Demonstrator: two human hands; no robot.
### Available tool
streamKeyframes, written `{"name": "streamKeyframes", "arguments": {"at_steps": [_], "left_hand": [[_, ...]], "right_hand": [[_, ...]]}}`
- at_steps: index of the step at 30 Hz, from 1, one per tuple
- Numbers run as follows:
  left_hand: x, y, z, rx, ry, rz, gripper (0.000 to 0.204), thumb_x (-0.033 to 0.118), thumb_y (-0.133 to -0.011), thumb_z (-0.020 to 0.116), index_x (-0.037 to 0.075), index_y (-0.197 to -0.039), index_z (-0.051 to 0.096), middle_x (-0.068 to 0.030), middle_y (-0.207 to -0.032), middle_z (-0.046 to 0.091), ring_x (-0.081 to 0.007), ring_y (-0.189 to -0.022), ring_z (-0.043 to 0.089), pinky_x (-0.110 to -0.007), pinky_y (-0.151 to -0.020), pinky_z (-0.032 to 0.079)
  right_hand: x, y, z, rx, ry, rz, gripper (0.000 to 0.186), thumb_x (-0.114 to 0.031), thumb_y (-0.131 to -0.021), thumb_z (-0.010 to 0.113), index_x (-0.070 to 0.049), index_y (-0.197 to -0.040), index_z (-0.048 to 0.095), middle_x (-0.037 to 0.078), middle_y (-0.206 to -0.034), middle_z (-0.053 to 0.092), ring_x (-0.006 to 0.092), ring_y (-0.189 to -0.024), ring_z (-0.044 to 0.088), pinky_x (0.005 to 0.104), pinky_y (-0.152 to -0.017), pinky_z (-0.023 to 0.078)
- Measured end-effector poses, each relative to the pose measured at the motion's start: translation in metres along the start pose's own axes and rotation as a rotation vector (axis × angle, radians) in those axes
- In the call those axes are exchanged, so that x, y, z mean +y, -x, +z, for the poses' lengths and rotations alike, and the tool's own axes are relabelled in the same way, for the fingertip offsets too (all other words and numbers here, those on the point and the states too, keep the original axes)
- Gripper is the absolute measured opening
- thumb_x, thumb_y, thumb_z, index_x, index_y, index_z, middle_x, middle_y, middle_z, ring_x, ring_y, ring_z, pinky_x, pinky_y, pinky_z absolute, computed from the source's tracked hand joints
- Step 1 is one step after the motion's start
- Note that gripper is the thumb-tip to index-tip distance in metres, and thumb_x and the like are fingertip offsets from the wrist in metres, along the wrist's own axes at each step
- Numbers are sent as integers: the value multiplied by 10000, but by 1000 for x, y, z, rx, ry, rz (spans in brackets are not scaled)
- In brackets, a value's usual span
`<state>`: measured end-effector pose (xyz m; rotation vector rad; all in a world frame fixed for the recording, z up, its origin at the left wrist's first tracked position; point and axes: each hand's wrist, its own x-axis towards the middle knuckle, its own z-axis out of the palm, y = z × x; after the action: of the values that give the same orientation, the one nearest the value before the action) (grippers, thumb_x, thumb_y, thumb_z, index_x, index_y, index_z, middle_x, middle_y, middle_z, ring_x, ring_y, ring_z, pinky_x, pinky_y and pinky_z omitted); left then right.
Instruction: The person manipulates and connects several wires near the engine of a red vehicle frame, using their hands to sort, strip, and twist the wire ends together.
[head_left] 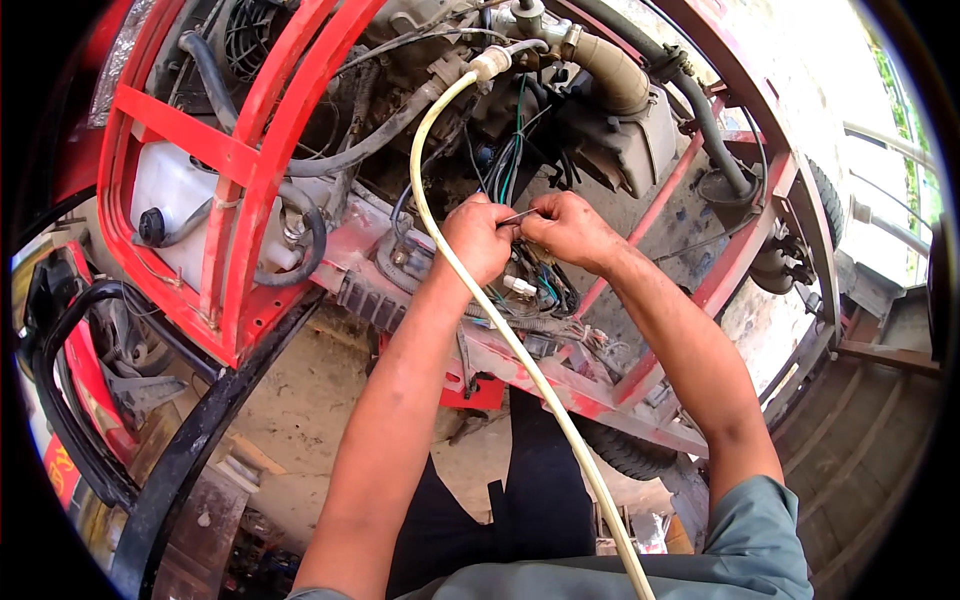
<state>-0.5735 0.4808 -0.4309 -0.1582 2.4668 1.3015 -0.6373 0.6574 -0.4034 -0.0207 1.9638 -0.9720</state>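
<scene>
My left hand [478,238] and my right hand [570,232] meet over the open engine bay, both closed in a pinch. Between their fingertips stretches a short, thin dark wire [517,215]. Just below them lies a tangle of wires [556,283], black, green and blue, with a white plug connector [519,286] among them. Above the hands, a bunch of black and green wires [512,150] runs up into the engine bay. A pale yellow hose [515,345] crosses in front of my left wrist, from an engine fitting down past my body.
A red metal frame [270,150] curves around a white plastic tank [180,195] with a black cap on the left. A dark filter box [620,140] with a tan duct [612,70] sits at the upper right. A dirty red crossbar [530,375] lies below my hands.
</scene>
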Motion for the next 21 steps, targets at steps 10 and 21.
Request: {"name": "streamKeyframes", "arguments": {"at_steps": [10,21], "left_hand": [[17,3,-8,69,-77,-34,180,131,-933,694,57,-1085,754,-199,-926,671,-403,-964,663,-468,-869,534],[20,28,-71,560,1272,-383,303,312,-1116,540,42,-1181,659,68,-663,429,-20,-520,358,-200,-440,291]], "right_hand": [[29,8,-3,231,-54,-84,478,-430,-946,686,18,-1109,723,145,-950,718,242,-832,666,387,-786,534],[49,80,51,106,-130,58,1167,-543,-838,839,54,-1627,220,296,-1621,374,346,-1530,360,382,-1257,278]]}}
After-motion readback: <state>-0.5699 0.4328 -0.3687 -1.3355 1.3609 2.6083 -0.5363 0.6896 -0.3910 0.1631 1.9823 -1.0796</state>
